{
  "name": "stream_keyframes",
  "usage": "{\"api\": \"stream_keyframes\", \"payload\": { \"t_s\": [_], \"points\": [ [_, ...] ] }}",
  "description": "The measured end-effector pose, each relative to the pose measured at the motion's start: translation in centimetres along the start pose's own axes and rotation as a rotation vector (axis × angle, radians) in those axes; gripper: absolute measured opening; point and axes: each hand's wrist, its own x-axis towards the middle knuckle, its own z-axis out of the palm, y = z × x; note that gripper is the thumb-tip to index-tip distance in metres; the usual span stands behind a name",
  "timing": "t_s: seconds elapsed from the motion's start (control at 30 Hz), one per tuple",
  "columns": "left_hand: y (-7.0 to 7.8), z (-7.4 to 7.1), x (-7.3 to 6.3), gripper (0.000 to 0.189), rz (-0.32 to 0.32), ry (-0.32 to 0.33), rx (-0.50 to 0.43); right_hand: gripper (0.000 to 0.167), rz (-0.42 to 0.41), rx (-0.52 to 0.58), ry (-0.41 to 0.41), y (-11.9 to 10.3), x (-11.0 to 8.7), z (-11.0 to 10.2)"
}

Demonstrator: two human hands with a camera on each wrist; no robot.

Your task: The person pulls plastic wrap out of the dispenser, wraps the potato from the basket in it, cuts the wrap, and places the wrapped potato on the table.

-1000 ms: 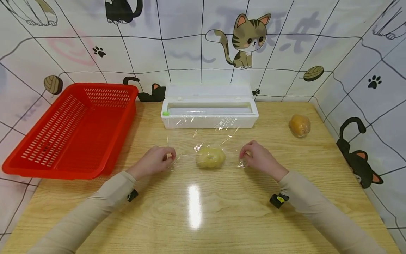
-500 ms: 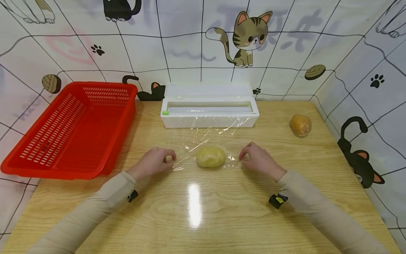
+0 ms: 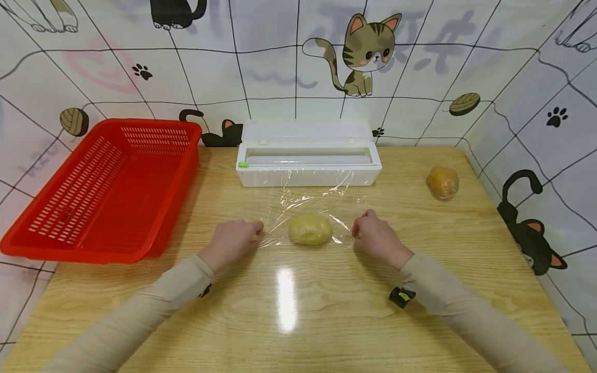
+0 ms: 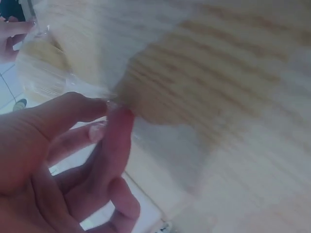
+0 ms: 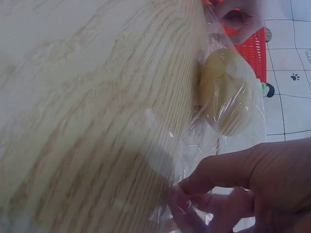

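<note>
Just left of the smooth, pale-yellow, oval potato-like piece (image 3: 310, 229), the left hand (image 3: 233, 239) had thumb and forefinger closed together on an edge of clear, shiny plastic film (image 3: 300, 198); just right of it, the right hand (image 3: 379, 235) pinched the other corner as tightly. The piece lay between them on the light wood-grain tabletop (image 3: 326, 311), the film apparently draped over it. The step in hand looked like spreading the film; the next move seemed to call for keeping both corners taut and tucking the edge under the piece. Beyond the piece, the film ran up to a long white plastic dispenser box (image 3: 309, 147). Farther right sat a round, orange-brown, film-wrapped item (image 3: 443, 182); well to the left stood a red, slotted plastic basket (image 3: 179, 197).
</note>
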Motion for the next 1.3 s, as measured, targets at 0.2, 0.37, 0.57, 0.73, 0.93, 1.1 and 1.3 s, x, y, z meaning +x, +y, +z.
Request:
{"api": "stream_keyframes", "payload": {
  "t_s": [0.2, 0.37, 0.57, 0.73, 0.93, 1.1, 1.3],
  "points": [
    [0.7, -0.2, 0.2, 0.013, -0.002, 0.022, 0.109, 0.008, 0.056, -0.022, -0.029, -0.3, -0.2, -0.2],
    [0.9, 0.2, -0.1, 0.01, -0.014, 0.063, 0.168, 0.009, 0.08, -0.07, -0.005, -0.3, -0.6, -0.2],
    [0.8, 0.7, -1.0, 0.014, -0.044, 0.123, 0.127, 0.008, 0.046, -0.045, 0.069, 0.3, -1.3, -0.1],
    [1.1, 0.1, -0.9, 0.022, 0.031, 0.306, 0.156, 0.007, -0.106, 0.026, 0.203, 0.0, -1.2, -0.3],
    [3.5, -1.2, 1.3, 0.035, 0.187, 0.233, 0.046, 0.03, -0.324, 0.103, 0.164, -3.0, 0.8, -0.6],
    [4.1, -0.7, 3.8, 0.051, 0.287, 0.074, -0.157, 0.05, -0.412, 0.081, 0.034, -3.7, 2.5, 0.3],
    [3.2, -0.2, 5.3, 0.036, 0.379, -0.002, -0.41, 0.041, -0.44, 0.226, -0.023, -3.1, 3.1, 0.6]
  ]
}}
